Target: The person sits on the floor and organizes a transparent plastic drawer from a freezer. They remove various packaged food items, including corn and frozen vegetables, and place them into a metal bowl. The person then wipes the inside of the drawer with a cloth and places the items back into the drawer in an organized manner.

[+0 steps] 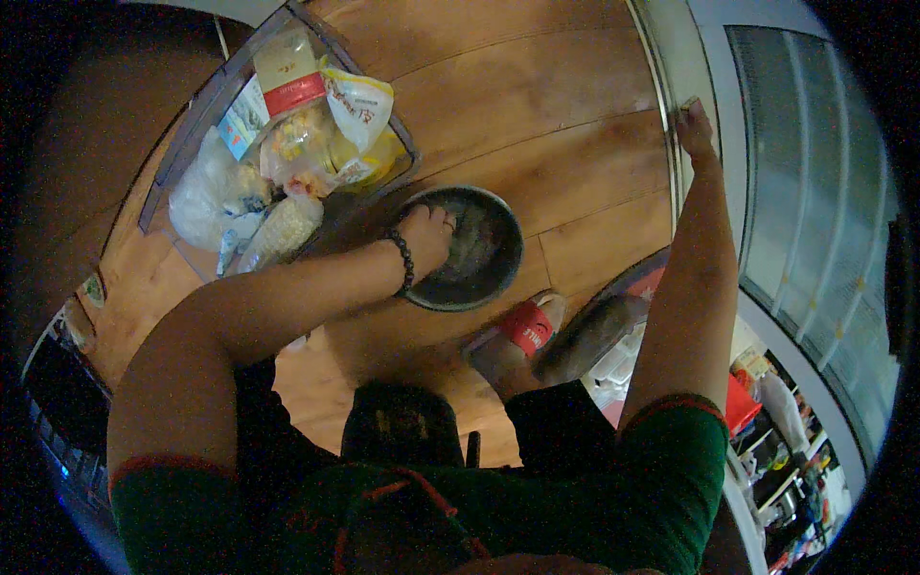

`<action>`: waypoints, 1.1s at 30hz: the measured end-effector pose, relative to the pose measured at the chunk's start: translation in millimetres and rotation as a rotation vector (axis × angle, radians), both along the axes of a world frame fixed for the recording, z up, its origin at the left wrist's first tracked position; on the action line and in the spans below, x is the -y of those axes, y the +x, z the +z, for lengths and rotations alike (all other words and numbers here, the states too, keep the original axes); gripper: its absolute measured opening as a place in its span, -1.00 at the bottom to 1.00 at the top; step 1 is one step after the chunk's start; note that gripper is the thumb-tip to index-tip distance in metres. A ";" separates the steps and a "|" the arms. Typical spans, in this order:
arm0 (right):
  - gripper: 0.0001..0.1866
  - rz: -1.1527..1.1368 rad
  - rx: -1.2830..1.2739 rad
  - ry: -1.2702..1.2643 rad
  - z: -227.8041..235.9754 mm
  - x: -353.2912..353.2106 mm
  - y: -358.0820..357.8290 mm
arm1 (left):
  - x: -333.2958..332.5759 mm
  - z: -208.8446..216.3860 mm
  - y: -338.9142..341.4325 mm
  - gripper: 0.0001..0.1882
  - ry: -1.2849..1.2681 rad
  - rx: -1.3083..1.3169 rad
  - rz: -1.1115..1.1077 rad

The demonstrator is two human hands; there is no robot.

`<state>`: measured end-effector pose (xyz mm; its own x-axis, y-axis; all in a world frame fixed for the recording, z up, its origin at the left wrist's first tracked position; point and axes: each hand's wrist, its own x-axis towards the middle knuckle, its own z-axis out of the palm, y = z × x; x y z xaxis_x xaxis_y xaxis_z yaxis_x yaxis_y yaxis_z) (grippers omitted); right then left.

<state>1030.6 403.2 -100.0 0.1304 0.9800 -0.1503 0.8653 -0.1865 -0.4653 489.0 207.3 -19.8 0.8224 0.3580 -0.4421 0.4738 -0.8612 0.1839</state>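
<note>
My left hand point(428, 238), with a dark beaded bracelet point(403, 261) at its wrist, is closed over the left rim of a dark round metal bowl point(476, 297). Its fingers bend inward over the bowl, and the thumb is hidden. Something pale and wet-looking lies at the bottom of the bowl, too dim to name. Far to the right, my right arm stretches forward and my right hand point(695, 129) is closed at the pale edge of a door frame point(682, 57). The fingertips there are small and partly hidden.
At the far left, a clear plastic bin point(158, 196) holds several food bags and packets. Wood flooring point(537, 105) spreads beyond the bowl. My slippered foot point(527, 326) is just below it. A ribbed glass panel point(815, 163) borders the right, with cluttered items point(786, 450) lower down.
</note>
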 end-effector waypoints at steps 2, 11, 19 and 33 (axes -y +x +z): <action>-0.86 0.010 -0.196 0.096 -1.8 5.0 5.1 | -6.6 10.8 3.9 -0.75 -0.015 0.088 -0.024; -0.58 -0.393 -0.031 0.026 83.1 42.6 -56.4 | -18.1 38.0 7.7 -0.72 -0.245 0.058 -0.005; -0.21 -0.567 -0.167 -0.031 24.8 41.1 -3.0 | -21.8 42.6 5.9 -0.77 -0.179 0.095 -0.058; -0.38 0.312 0.602 0.126 -15.9 22.2 25.0 | -29.1 49.6 15.0 -0.83 -0.262 0.132 -0.224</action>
